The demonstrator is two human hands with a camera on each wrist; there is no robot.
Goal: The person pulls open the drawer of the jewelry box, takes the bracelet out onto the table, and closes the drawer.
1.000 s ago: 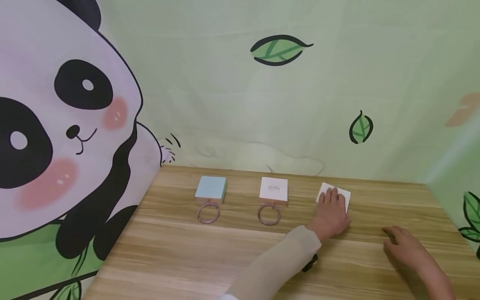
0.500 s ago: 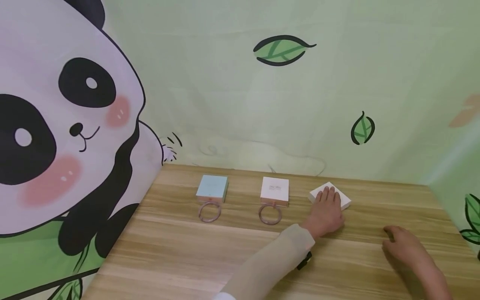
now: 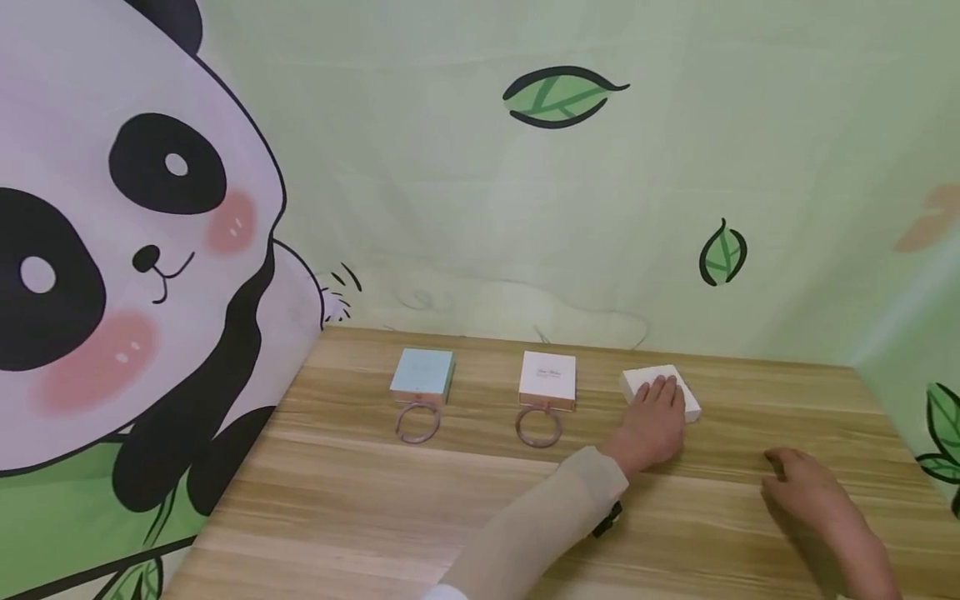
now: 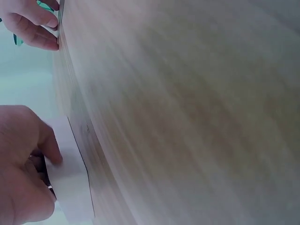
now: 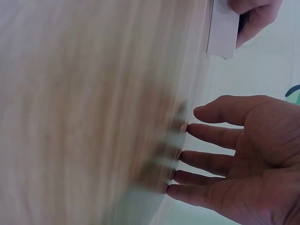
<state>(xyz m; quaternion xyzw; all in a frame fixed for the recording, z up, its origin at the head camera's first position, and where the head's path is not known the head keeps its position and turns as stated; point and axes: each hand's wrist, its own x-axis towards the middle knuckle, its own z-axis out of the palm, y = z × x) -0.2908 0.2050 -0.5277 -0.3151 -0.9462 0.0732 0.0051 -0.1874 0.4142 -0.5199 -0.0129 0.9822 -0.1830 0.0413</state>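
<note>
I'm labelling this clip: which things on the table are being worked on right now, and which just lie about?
In hand:
- white box, under the left hand
- right hand, fingertips resting on the table

Lying about:
- blue box with its ring
- pink-edged white box with its ring

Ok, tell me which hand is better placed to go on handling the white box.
Left. The left hand already rests on the white box, fingers over its top. The right hand lies open with fingertips on the table, apart from the box.

A wooden table (image 3: 420, 517) meets a panda-print backdrop (image 3: 135, 250).
</note>
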